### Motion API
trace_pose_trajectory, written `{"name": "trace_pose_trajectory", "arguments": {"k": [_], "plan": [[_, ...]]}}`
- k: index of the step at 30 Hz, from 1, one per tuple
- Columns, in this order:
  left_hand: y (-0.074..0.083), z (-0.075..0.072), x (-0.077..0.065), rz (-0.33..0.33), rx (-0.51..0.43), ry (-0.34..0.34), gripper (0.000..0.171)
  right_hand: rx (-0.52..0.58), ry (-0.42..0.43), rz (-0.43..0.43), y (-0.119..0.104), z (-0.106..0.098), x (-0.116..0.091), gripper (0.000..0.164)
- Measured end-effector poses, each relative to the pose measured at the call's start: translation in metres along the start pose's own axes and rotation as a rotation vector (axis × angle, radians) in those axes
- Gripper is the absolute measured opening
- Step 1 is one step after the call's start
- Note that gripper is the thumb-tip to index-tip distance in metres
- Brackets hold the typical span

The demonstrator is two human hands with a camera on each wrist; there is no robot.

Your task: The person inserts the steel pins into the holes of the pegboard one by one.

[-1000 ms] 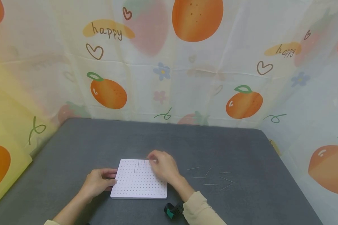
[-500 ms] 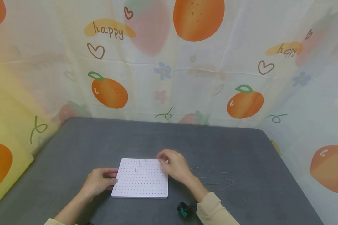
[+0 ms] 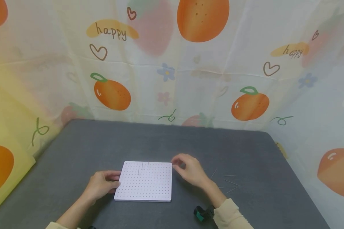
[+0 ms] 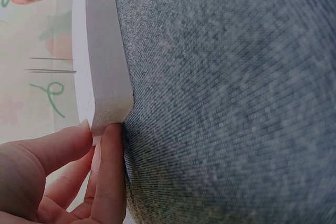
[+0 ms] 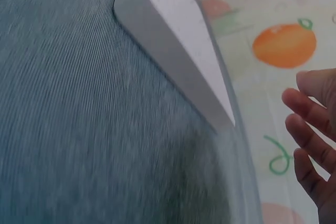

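A white pegboard [image 3: 144, 187] with rows of small holes lies flat on the grey table. Several thin metal pins [image 4: 50, 70] stand upright in its far part. My left hand [image 3: 98, 187] pinches the board's left edge, thumb on top and fingers against the side, as the left wrist view shows. Just off the board's far right corner hovers my right hand [image 3: 191, 170], its fingers loosely bent. In the right wrist view that hand [image 5: 317, 129] holds nothing visible and is apart from the board.
Several loose pins [image 3: 231, 182] are scattered on the table right of the board, some hidden behind the right hand and forearm. A black strap with a green patch [image 3: 200, 215] sits by the right wrist. A fruit-print curtain [image 3: 166, 89] hangs behind the table.
My right hand has drawn away from the pins in the board, moving right past its far right corner. The left hand keeps its place at the left edge.
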State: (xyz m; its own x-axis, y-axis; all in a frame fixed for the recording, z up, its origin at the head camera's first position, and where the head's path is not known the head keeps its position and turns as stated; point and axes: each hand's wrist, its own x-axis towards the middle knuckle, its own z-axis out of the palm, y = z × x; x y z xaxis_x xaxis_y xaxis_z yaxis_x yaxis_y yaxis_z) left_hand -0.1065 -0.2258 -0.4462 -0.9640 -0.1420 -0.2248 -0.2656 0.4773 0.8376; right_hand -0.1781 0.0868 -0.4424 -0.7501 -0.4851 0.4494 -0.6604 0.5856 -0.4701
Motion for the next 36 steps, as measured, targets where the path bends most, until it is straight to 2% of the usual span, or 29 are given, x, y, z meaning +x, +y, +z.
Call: {"name": "trace_pose_trajectory", "arguments": {"k": [7,16,23,28,36], "plan": [[0.000,-0.001,0.000,0.002,-0.001,-0.004,0.042,0.033,0.005,0.051,0.018,-0.009,-0.011,0.018],[0.000,-0.001,-0.001,0.012,-0.035,-0.014,0.042,0.039,-0.033,0.063,0.037,-0.020,-0.025,0.022],[0.000,-0.001,-0.001,0.009,-0.034,-0.013,0.042,0.113,-0.019,0.183,0.053,-0.024,-0.035,0.020],[0.000,0.000,-0.001,0.013,-0.019,-0.007,0.043,0.128,-0.054,0.263,0.061,-0.026,-0.040,0.018],[0.000,-0.001,-0.001,0.007,0.007,-0.010,0.043,0.129,-0.101,0.295,0.068,-0.031,-0.043,0.015]]}}
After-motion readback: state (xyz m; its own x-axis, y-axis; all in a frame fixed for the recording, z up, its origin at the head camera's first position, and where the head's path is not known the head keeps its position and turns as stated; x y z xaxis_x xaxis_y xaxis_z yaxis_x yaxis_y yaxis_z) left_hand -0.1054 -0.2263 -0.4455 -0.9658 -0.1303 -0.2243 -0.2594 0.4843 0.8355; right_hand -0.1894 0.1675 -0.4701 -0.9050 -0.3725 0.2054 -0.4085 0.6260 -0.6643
